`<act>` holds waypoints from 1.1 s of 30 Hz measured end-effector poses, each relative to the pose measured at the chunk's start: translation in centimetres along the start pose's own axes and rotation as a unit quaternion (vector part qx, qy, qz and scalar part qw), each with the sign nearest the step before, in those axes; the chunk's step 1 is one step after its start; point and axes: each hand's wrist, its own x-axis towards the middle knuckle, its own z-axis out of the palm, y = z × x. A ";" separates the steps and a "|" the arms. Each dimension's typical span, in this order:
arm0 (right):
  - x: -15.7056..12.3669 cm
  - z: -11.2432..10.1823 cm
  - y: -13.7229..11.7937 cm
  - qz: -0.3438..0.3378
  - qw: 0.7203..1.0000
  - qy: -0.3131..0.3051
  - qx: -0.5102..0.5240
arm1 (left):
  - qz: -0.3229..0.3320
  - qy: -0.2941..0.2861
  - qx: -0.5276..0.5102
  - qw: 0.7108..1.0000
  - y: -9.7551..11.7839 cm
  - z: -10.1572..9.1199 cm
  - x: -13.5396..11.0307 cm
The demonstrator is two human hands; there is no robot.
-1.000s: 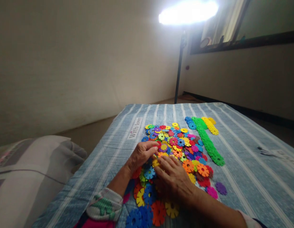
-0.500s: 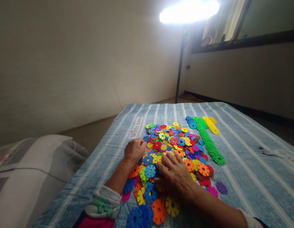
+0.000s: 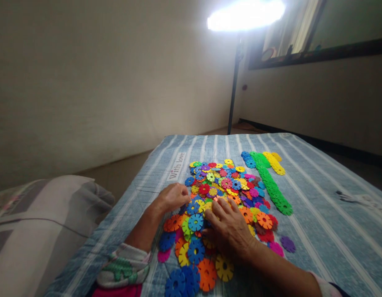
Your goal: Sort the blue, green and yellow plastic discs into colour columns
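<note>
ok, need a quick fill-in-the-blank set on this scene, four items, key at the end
1. The longest row of overlapping discs, beyond the mixed pile, is ____.
2. The hand lying farther from the printed words is the person's ____ one.
3. Just right of the pink disc lies a ____ coloured disc.
4. The light stripes on the blue cloth are coloured ____.

Missing words: green; right; purple; white.

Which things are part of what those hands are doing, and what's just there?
Part of it:
loose multicoloured notched plastic-looking discs, under the right hand, beside the left hand;
probably the overlapping green disc row, yellow row, blue row.

Just there:
bright white lamp;
grey-and-white cloth.
</note>
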 end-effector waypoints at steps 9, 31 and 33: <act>0.0 -0.1 -0.1 0.000 1.000 0.012 -0.009 | 0.001 -0.058 -0.171 0.984 -1.2 0.8 0.3; 0.6 -0.9 0.4 0.030 0.999 0.035 0.026 | 0.019 -0.018 -0.373 0.927 1.5 0.9 -0.5; 0.7 -1.0 0.5 0.031 0.999 0.034 0.021 | 0.018 -0.010 -0.369 0.929 1.6 1.1 -0.5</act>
